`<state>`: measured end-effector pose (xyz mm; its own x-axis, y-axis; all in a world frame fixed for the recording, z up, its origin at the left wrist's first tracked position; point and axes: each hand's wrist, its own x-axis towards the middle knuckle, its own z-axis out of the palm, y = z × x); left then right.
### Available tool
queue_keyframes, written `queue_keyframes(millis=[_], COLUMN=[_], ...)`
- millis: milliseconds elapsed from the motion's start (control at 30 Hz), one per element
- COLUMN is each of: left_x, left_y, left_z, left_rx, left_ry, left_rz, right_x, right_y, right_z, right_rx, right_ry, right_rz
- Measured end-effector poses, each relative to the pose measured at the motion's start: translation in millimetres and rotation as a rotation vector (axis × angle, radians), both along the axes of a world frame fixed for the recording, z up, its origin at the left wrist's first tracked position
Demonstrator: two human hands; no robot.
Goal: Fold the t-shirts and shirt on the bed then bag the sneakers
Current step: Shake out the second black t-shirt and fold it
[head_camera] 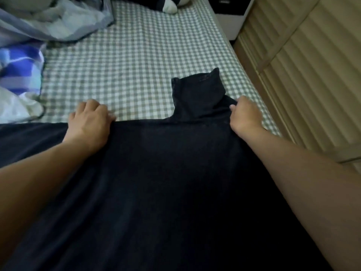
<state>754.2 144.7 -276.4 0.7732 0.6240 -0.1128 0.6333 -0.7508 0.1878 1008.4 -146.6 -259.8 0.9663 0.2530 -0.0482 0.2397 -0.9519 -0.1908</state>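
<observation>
The dark t-shirt (pixel 166 182) runs off the picture's bottom and left edges, hiding the bed's (pixel 136 65) near edge, and the fingertips of the left hand (pixel 90 119) are blurred against the sheet

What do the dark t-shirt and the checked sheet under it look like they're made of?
Dark t-shirt: looks like soft knit fabric, probably cotton jersey. It is matte navy-black, drapes limply and has a stitched hem on the sleeve.
Checked sheet: looks like woven cotton, gingham in grey-green and white. Its surface is slightly puckered and has no sheen.
The exact fibre of either cannot be told from the picture.
</observation>
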Motion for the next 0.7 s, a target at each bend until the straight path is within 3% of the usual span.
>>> queue_keyframes(millis=[100, 167, 233, 300, 367, 400, 467, 533, 567, 633, 700], left_x=[11.5, 18.7, 7.8, -19.1, -43.1, -50.6, -52.6, -44.5, -41.4, -38.3, -37.7], left_y=[-0.5, -21.2, -62.9, -112.4, -137.4, -139.8, -135.8, -135.9, -138.0, -140.2, -137.0], left_z=[7.0, 22.3, 34.6, 33.2, 18.7, 8.4, -4.3, -3.6, -0.5, 5.7, 12.7], left_rx=[-0.065, -0.066, -0.022, -0.006, -0.030, -0.023, -0.003, -0.001, 0.003, -0.008, -0.050], left_ry=[0.033, -0.072, -0.230, -0.196, 0.020, 0.117, 0.207, 0.232, 0.247, 0.271, 0.274], left_rz=[0.097, 0.107, -0.013, -0.163, -0.213, -0.218, -0.203, -0.179, -0.178, -0.182, -0.204], right_x=[4.8, -14.9, -65.7, -136.2, -170.6, -161.7, -111.6, -70.1, -67.9, -98.0, -152.7], right_y=[-1.3, -1.6, -2.7, -17.1, -54.2, -80.9, -136.2, -166.8, -165.5, -121.1, -53.1], right_z=[-1.3, 8.5, 22.3, 30.4, 20.6, 11.5, -0.4, 11.3, 20.1, 27.9, 28.5], right_rx=[0.021, -0.041, -0.054, -0.042, -0.188, -0.291, -0.439, -0.441, -0.410, -0.330, -0.167], right_ry=[-0.013, -0.163, -0.345, -0.270, -0.055, -0.028, 0.064, 0.207, 0.190, -0.071, -0.146], right_rz=[0.023, 0.081, 0.225, 0.493, 0.638, 0.594, 0.245, -0.127, -0.178, 0.029, 0.335])
